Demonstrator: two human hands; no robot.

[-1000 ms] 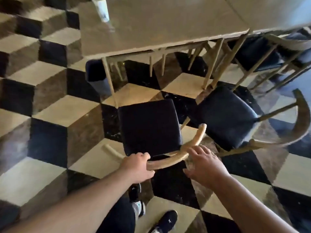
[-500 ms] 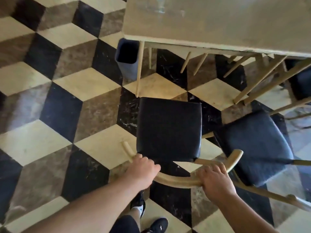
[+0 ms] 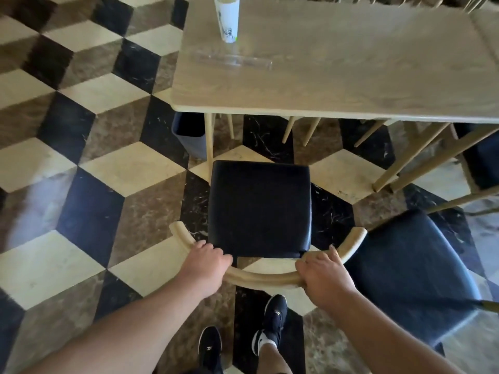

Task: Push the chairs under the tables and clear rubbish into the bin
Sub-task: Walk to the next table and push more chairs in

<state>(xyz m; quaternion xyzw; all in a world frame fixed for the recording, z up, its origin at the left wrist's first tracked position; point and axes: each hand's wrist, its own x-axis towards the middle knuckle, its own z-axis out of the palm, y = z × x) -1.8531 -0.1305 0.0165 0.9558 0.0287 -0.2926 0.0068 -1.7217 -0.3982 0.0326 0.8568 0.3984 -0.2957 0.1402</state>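
A chair with a black seat (image 3: pixel 259 209) and a curved pale wooden backrest (image 3: pixel 263 278) stands in front of the light wooden table (image 3: pixel 337 85), its seat outside the table edge. My left hand (image 3: pixel 206 265) grips the backrest's left part and my right hand (image 3: pixel 324 276) grips its right part. A white paper cup (image 3: pixel 227 18) stands on the table's far left corner, with a clear plastic wrapper (image 3: pixel 232 59) lying just in front of it. A dark bin (image 3: pixel 189 136) stands on the floor under the table's left corner, partly hidden by the top and a leg.
A second black-seated chair (image 3: pixel 410 276) stands close on the right, pulled out and angled. More chair legs (image 3: pixel 302 130) crowd under the table. The floor is a cube-pattern tile (image 3: pixel 81 171), open to the left. My feet (image 3: pixel 243 333) are right behind the chair.
The chair has been turned to face the table squarely and sits closer to its edge. My right hand went from open beside the backrest to gripping it. The view tilted up onto the tabletop.
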